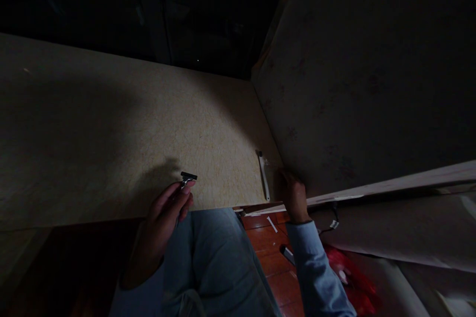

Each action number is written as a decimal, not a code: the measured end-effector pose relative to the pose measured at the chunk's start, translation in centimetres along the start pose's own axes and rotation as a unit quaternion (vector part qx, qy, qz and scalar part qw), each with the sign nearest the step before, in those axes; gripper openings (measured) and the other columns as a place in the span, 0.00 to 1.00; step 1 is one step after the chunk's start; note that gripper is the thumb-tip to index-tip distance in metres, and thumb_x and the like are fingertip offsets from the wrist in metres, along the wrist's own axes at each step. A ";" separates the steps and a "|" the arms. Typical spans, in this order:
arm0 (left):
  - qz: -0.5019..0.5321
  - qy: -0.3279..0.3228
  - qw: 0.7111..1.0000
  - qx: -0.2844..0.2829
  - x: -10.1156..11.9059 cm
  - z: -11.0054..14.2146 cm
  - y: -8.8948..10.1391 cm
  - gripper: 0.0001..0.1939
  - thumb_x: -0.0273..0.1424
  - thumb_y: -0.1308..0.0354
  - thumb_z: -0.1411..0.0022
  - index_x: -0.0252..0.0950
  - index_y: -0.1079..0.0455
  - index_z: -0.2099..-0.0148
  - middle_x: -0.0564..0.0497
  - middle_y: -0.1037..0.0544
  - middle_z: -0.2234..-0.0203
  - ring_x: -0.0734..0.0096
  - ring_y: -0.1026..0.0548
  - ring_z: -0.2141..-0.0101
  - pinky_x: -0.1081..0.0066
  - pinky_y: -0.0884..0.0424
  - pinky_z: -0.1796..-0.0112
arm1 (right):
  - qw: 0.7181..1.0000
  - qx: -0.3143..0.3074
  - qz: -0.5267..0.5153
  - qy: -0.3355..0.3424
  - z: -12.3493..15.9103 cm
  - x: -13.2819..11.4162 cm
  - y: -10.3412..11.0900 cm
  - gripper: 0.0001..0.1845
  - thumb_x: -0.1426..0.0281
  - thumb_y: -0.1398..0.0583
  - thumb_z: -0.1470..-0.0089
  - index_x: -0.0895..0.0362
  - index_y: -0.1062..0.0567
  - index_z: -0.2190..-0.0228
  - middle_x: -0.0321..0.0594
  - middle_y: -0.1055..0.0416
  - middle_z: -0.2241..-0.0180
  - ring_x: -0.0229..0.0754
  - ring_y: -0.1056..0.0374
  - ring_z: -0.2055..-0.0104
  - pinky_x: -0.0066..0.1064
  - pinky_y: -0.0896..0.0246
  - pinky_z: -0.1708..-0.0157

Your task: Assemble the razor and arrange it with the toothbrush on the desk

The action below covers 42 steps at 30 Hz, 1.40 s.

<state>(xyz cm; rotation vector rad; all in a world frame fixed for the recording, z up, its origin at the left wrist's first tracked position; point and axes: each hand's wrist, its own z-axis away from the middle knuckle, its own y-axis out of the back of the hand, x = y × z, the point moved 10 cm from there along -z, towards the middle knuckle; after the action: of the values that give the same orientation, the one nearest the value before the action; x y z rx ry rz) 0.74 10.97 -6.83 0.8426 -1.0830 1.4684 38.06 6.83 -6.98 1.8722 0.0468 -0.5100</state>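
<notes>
My left hand (167, 210) is closed around a razor (189, 177) just above the front edge of the table. The razor's dark, bar-shaped head points up past my thumb, and a bit of shiny neck shows under it; the fingers cover the rest. My right hand (295, 195) rests at the table's right end, against the wall, fingers curled in shadow. What they hold, if anything, is hidden. Left of that hand lies a slim white stick-like thing (264, 178) with a dark tip, perhaps a toothbrush. A faint clear scrap shows between them.
The pale marbled tabletop (178, 119) meets a patterned wall (357, 79) on the right and a dark window-like area at the back. Below are my legs (215, 257), a reddish floor (269, 277) with a white strip, a cable (334, 220) and a red bag-like thing (353, 280).
</notes>
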 end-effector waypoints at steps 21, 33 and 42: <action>0.068 0.011 0.992 -0.102 -0.4 0.6 -3.4 0.25 0.49 0.38 0.40 0.33 0.24 0.51 0.55 0.31 0.78 0.78 0.39 0.81 0.73 0.44 0.78 | 0.965 0.031 -0.255 0.055 5.5 -11.5 2.7 0.13 0.67 0.40 0.38 0.52 0.20 0.53 0.47 0.21 0.51 0.51 0.25 0.48 0.47 0.27 0.48; 0.037 -0.020 0.995 -0.086 0.0 1.2 -4.3 0.19 0.45 0.32 0.45 0.35 0.20 0.59 0.48 0.20 0.72 0.69 0.26 0.72 0.71 0.33 0.72 | 0.868 -0.067 -0.491 0.026 4.7 -19.6 -0.4 0.14 0.67 0.38 0.37 0.51 0.24 0.50 0.44 0.22 0.53 0.45 0.24 0.53 0.39 0.26 0.53; 0.094 -0.055 0.994 -0.026 -1.1 0.5 -4.5 0.20 0.47 0.34 0.41 0.35 0.23 0.57 0.42 0.15 0.63 0.55 0.18 0.55 0.61 0.26 0.49 | 0.909 -0.053 -0.412 -0.004 6.1 -18.3 -0.7 0.11 0.66 0.34 0.43 0.52 0.22 0.57 0.42 0.24 0.58 0.43 0.25 0.60 0.32 0.27 0.64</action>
<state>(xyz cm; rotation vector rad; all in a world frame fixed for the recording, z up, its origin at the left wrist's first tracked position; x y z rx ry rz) 5.37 10.23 -6.84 0.8092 -1.3071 1.5573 19.35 5.46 -2.46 1.6813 0.8732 -1.0601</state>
